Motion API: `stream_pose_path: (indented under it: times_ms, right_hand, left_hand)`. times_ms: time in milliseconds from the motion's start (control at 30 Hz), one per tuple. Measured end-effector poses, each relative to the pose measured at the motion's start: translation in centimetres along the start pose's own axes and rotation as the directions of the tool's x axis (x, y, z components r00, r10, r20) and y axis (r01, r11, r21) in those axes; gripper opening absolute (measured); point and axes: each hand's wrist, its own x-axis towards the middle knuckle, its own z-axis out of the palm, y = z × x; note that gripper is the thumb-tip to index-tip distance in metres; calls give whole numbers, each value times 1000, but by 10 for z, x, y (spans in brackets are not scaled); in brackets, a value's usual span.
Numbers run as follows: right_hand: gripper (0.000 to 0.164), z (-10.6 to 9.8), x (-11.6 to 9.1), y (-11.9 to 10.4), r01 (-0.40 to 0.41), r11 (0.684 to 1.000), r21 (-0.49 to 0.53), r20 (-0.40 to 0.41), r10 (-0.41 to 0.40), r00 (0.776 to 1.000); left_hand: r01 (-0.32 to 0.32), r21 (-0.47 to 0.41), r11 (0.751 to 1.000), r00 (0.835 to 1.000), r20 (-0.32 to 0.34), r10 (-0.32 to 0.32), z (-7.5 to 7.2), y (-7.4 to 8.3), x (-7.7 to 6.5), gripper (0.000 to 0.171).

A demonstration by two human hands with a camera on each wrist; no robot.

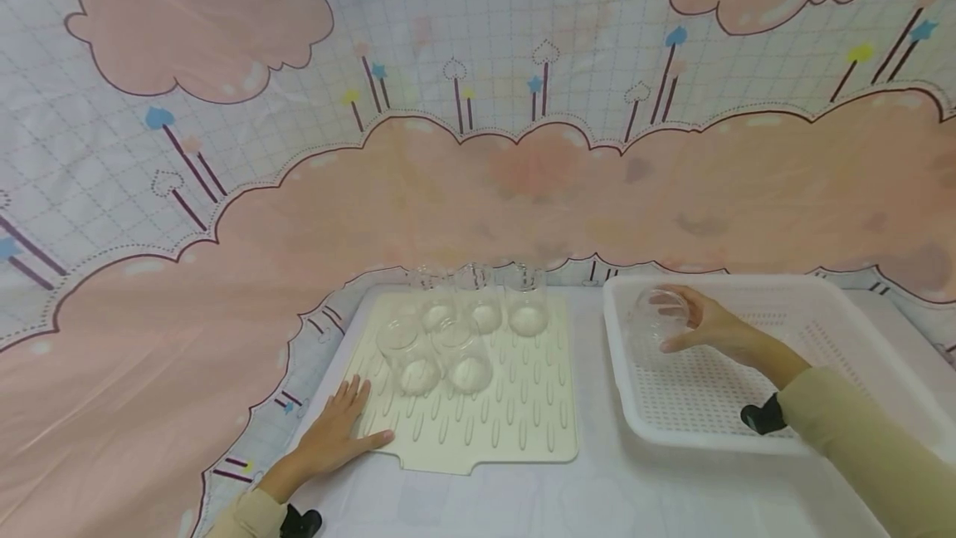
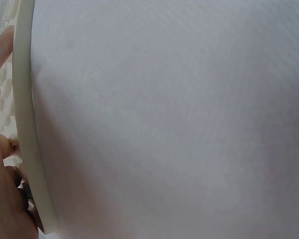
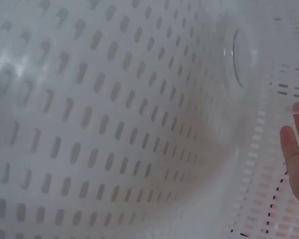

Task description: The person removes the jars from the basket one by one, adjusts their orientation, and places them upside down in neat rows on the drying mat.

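Observation:
A cream ribbed draining board [image 1: 523,430] lies on the table, with several clear glasses [image 1: 470,372] standing toward its back and left. My left hand [image 1: 336,430] rests on its left front edge, fingers spread; the left wrist view shows the board's rim [image 2: 25,94] beside the fingers [image 2: 0,47]. Inside the white perforated basket [image 1: 642,430], at its left end, my right hand [image 1: 709,326] holds another clear glass [image 1: 650,326], thumb in front and fingers behind. In the right wrist view that glass [image 3: 236,59] shows faintly against the basket wall [image 3: 104,109].
A white cloth [image 1: 515,505] covers the table under board and basket. Behind stands a printed cloth backdrop [image 1: 523,198] with clouds. The basket's raised rim [image 1: 739,279] surrounds the right hand, and a strip of table separates basket from board.

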Motion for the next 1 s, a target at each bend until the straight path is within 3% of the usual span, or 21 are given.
stream_pose_path:
  times_ms: [133, 367, 733, 1000]
  right_hand:
    - [86, 3, 1, 1, 10, 999, -33, 8, -10, 1000]
    - [83, 6, 3, 3, -30, 997, -65, 17, 31, 999]
    - [77, 8, 3, 12, 8, 996, -90, 24, -5, 1000]
    - [78, 4, -2, 4, 21, 993, -117, -9, -22, 1000]
  left_hand:
    - [-19, -10, 1000, 999, -28, 19, 1, -1, 0, 107]
    - [-25, 8, 1000, 998, -55, 25, 13, -17, 5, 110]
    - [-51, 5, 999, 996, -67, 51, 14, -13, 2, 108]
    - [-62, -10, 998, 995, -77, 61, 10, -12, 1, 108]
